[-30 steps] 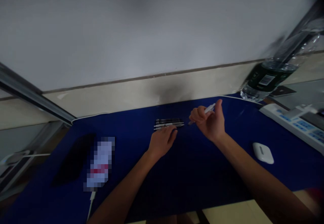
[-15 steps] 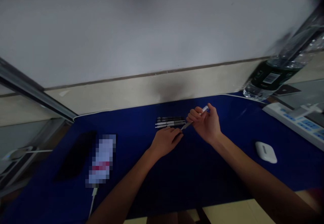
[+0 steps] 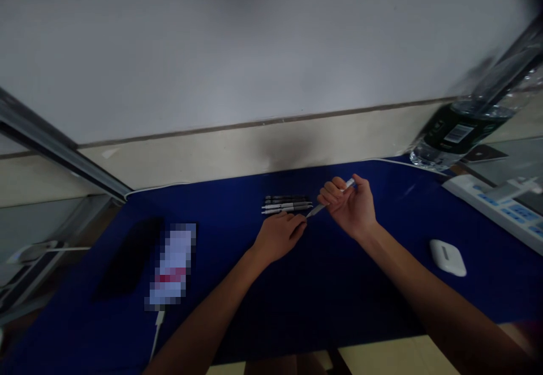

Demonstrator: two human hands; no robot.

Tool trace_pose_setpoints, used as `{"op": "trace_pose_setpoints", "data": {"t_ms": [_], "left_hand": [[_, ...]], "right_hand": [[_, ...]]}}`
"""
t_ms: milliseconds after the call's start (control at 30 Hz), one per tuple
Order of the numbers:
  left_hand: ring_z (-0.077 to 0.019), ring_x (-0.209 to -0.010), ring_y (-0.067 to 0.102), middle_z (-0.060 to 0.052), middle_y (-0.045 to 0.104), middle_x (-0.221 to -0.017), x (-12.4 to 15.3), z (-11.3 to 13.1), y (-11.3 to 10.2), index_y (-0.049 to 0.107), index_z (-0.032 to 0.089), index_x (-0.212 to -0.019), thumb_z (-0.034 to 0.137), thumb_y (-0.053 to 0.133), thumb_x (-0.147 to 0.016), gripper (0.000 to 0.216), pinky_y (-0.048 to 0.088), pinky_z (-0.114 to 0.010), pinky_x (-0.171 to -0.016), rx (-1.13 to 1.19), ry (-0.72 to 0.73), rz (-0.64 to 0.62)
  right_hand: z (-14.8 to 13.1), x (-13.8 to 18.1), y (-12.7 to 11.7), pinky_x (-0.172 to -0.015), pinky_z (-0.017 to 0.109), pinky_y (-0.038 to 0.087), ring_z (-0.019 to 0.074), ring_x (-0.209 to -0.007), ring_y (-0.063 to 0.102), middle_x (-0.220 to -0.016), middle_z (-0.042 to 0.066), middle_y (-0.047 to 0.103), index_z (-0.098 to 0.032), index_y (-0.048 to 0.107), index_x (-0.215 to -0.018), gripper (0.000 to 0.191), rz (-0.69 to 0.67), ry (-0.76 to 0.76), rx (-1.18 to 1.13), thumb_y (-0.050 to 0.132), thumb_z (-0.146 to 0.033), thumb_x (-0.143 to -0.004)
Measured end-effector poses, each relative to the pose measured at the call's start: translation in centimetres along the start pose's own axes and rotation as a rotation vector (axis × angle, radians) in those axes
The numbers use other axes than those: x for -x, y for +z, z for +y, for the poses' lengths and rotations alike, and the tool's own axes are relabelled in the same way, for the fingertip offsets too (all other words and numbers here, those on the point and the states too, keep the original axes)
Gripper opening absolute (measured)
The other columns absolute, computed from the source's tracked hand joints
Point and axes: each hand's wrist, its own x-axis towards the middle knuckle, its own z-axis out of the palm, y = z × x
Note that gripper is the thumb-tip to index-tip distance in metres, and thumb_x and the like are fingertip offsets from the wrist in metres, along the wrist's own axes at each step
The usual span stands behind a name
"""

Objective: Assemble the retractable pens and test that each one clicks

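My right hand (image 3: 350, 208) is shut on a slim white pen (image 3: 328, 199), pinching it between thumb and fingers, with its metal tip angled down and to the left. That tip sits just above the fingertips of my left hand (image 3: 279, 238), which lies palm down on the blue desk mat (image 3: 322, 290) and holds nothing. Close beyond the left hand, a tight row of dark and white pens (image 3: 287, 204) lies side by side on the mat.
A white earbud case (image 3: 447, 257) sits on the mat at right. A white power strip (image 3: 492, 202) and blurred water bottle (image 3: 460, 132) stand beyond it. At left are a dark phone (image 3: 129, 257) and a pixelated object (image 3: 172, 264) with a white cable. A wall runs behind.
The white pen's tip has swung down and left, toward my left hand. My left hand has slid right, off the near edge of the pen row.
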Motion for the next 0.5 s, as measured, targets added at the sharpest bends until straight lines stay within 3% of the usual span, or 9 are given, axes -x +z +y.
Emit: {"op": "trace_pose_setpoints", "data": {"t_ms": [233,500], "left_hand": [[-0.0162,-0.082,0.062,0.001,0.07,-0.091,0.0,-0.05,0.22,0.059,0.023,-0.108,0.032,0.037,-0.1,0.025,0.044,-0.028,-0.073,0.022,0.001,0.013],[-0.0167,-0.081,0.062,0.0,0.07,-0.088,0.03,-0.02,0.08,0.059,0.024,-0.108,0.033,0.036,-0.1,0.026,0.045,-0.029,-0.073,0.028,-0.01,-0.003]], "right_hand": [[0.13,0.23,0.43,-0.058,0.029,0.036,0.0128,-0.052,0.031,-0.059,-0.004,0.031,-0.022,0.043,-0.066,0.04,0.017,-0.008,0.036,0.04,-0.051,-0.092],[-0.07,0.06,0.04,-0.054,0.028,0.034,0.0114,-0.05,0.028,-0.055,-0.004,0.027,-0.022,0.027,-0.058,0.04,0.006,0.029,-0.005,0.049,-0.043,-0.084]]}}
